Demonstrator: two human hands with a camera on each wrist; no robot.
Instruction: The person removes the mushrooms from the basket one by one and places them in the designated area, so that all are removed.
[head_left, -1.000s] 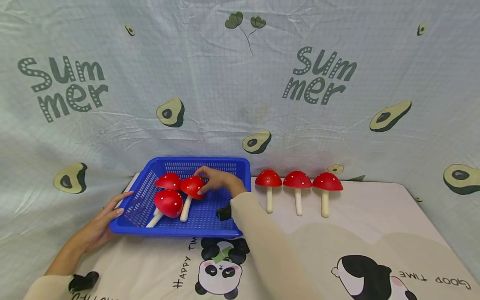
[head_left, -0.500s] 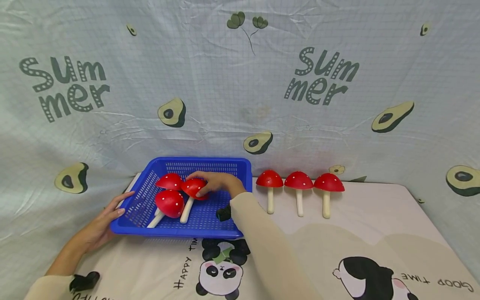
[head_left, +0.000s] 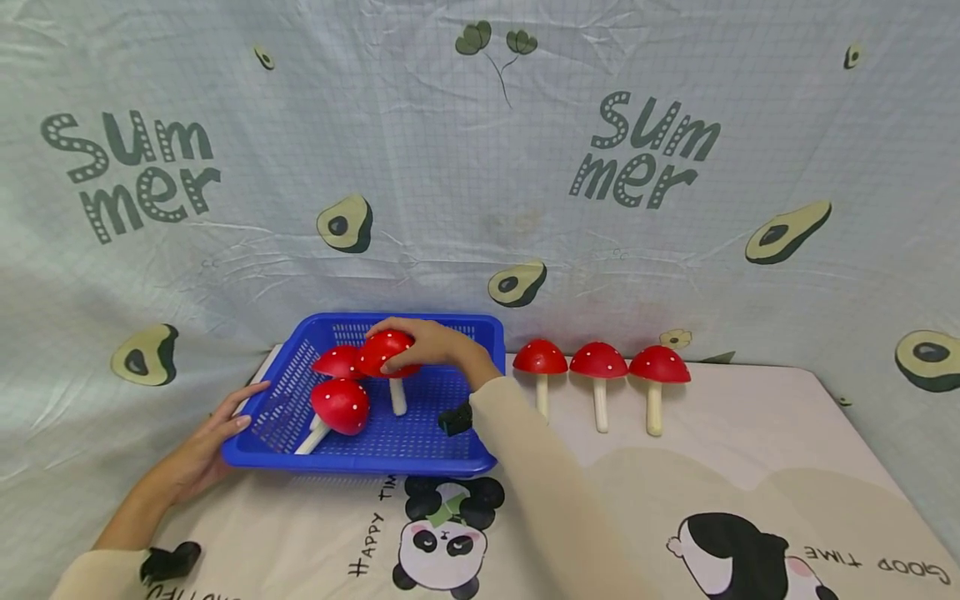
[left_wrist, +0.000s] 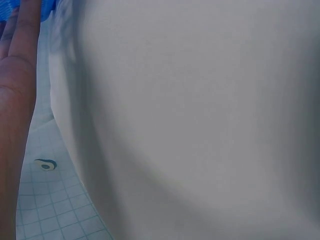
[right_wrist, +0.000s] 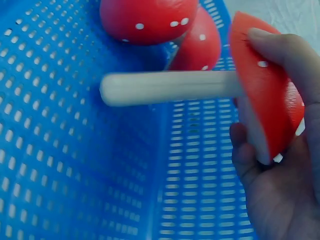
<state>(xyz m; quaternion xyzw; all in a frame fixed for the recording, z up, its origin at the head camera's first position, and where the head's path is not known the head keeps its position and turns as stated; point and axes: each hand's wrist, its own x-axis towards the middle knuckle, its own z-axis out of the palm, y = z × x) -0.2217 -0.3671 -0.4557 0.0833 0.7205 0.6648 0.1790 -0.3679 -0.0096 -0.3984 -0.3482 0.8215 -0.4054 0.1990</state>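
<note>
My right hand (head_left: 431, 343) grips a toy mushroom (head_left: 386, 352) by its red, white-dotted cap, above the blue plastic basket (head_left: 491, 350). In the right wrist view, thumb and fingers of the right hand (right_wrist: 285, 175) lie on opposite sides of that cap, and the pale stem (right_wrist: 170, 87) sticks out free. Two more red-capped mushrooms lie at the basket's left: a front one (head_left: 341, 407) and a back one (head_left: 337, 362). Against the basket's left wall rests my left hand (head_left: 198, 454), its fingers fairly straight; the left wrist view shows only part of this hand (left_wrist: 17, 75).
Right of the basket, three toy mushrooms lie in a row: a left one (head_left: 540, 358), a middle one (head_left: 597, 362) and a right one (head_left: 658, 365). A printed cloth (head_left: 600, 508) covers the table. Behind it hangs a patterned curtain (head_left: 420, 150).
The mushroom in my right hand has risen off the basket floor, and its stem has swung from slanting left to nearly upright. My left hand has stayed at the basket.
</note>
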